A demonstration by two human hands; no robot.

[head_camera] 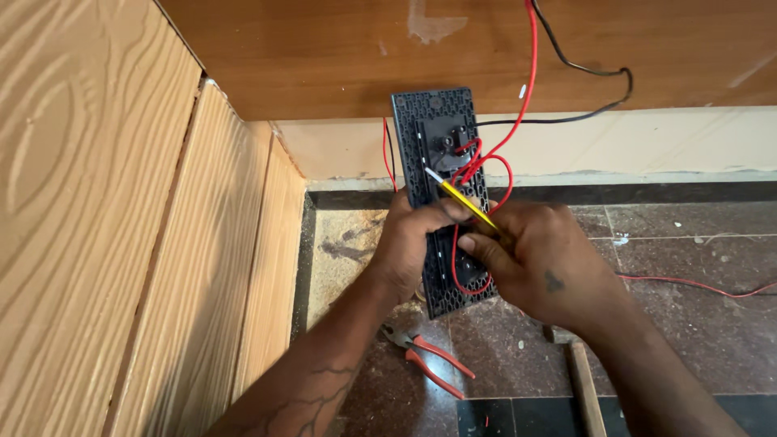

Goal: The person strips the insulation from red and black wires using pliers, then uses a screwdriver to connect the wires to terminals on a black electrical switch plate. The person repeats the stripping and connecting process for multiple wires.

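Wiring step in hand: left hand point(413, 243) clamps black switch plate point(441, 162) upright at centre frame, right hand point(538, 263) grips yellow screwdriver point(457, 197), tip aimed 10 o'clock among red wires point(486, 162), probably on a terminal. Next needs steady tip seating. Pliers point(429, 360) at 6 o'clock.

Single head-worn view, looking steeply down and forward, close over both hands, floor and wall base beyond

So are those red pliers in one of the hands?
No, the pliers lie on the floor below the left hand, which grips the black plate, while the right hand holds a yellow screwdriver.
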